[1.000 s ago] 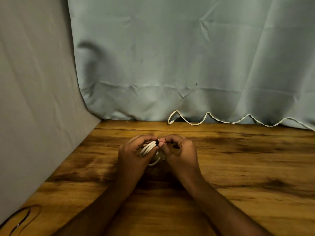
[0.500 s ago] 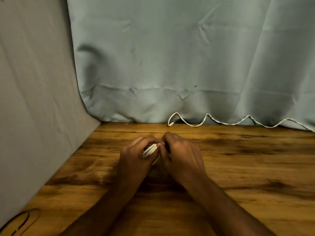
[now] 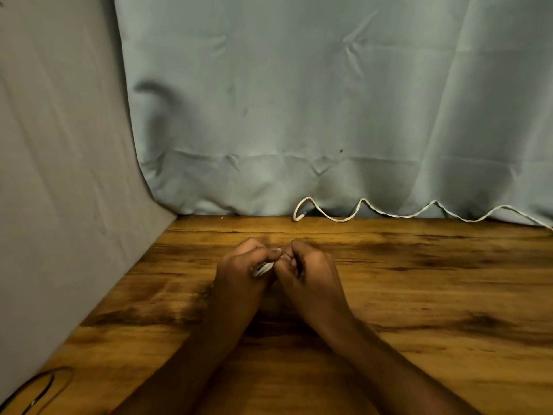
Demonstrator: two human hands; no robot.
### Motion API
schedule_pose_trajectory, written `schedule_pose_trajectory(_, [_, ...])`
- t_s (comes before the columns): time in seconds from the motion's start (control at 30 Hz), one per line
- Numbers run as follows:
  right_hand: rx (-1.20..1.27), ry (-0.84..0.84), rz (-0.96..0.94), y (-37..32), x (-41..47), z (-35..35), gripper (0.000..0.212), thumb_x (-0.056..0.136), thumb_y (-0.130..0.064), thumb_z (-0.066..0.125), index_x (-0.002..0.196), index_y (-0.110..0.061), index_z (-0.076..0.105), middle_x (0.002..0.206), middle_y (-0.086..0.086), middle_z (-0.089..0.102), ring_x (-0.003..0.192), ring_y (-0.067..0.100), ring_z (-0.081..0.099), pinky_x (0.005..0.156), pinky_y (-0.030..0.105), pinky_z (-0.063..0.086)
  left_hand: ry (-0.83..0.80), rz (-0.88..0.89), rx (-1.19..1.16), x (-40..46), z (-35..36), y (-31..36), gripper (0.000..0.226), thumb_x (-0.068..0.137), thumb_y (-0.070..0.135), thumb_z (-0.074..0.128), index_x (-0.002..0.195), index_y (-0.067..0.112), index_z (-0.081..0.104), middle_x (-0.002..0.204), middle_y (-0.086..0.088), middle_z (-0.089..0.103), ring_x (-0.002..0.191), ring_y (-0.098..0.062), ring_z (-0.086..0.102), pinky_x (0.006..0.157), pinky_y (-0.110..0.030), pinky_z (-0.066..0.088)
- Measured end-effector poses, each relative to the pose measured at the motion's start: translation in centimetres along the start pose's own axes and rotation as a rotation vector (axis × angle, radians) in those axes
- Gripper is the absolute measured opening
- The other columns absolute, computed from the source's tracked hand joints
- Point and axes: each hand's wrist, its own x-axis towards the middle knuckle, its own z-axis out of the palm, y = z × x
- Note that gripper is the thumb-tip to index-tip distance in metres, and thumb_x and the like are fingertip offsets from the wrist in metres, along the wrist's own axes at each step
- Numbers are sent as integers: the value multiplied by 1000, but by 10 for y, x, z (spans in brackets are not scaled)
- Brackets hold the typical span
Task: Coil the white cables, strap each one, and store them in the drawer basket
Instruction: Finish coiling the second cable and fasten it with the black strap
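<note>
I see two hands close together over the middle of the wooden table (image 3: 419,295). The left hand (image 3: 239,271) has its fingers curled round a small bundle of coiled white cable (image 3: 264,268). Only a short bit of the bundle peeks out between thumb and fingers. That bit runs slanted, its near end to the left and its far end to the right, toward the other hand. The right hand (image 3: 308,265) is curled too, its fingertips meeting the left hand's fingertips right at the bundle. It seems to pinch something tiny there, but I cannot tell what.

A second white cable (image 3: 389,215) lies loose along the far edge of the table, under the grey curtain (image 3: 299,100). It stretches left to right in little waves, with its plug end at the left. A dark cord (image 3: 39,387) loops at the near left corner.

A second ago I could see more of the white coil and a small dark strap on it. Now the hands are closer and cover almost all of it.
</note>
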Motion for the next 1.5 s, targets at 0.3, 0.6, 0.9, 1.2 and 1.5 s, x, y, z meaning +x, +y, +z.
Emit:
schedule_pose_trajectory(0.3, [-524, -100, -119, -16, -1, -11, 21, 103, -40, 43, 109, -31, 60, 89, -4, 68, 82, 21, 64, 65, 32, 34, 12, 17, 122, -1, -5, -3, 26, 83, 31, 64, 102, 22, 78, 90, 7, 70, 82, 0, 64, 71, -19, 50])
schedule_pose_trajectory(0.6, [-336, -81, -58, -3, 5, -11, 33, 88, -43, 49, 66, -24, 64, 55, -6, 51, 52, 11, 48, 50, 24, 24, -119, 58, 92, -4, -2, -7, 18, 83, 24, 67, 100, 28, 71, 85, 5, 65, 77, -16, 64, 63, -41, 50])
schedule_pose_trajectory(0.9, [66, -33, -74, -1, 1, -1, 33, 90, -29, 56, 58, -24, 59, 54, -5, 58, 50, 10, 53, 50, 29, 40, -69, 70, 63, -2, -7, 3, 15, 80, 25, 67, 88, 15, 76, 82, 4, 66, 75, -8, 64, 64, -30, 49])
schedule_pose_trajectory(1.2, [-54, 110, -42, 7, 8, -3, 19, 98, -38, 55, 97, -30, 72, 92, -11, 66, 80, 5, 62, 68, 32, 52, 214, -370, -230, 6, -12, -6, 25, 72, 14, 87, 94, 20, 79, 86, 8, 78, 82, -6, 74, 72, -18, 56])
schedule_pose_trajectory(1.5, [503, -244, 265, 27, 12, -11, 13, 95, -11, 71, 103, -2, 78, 81, 16, 78, 68, 12, 71, 65, 22, 58, 237, -585, -461, 8, -8, -4, 27, 80, 4, 80, 106, 7, 76, 96, -2, 79, 87, -11, 75, 71, -20, 57])
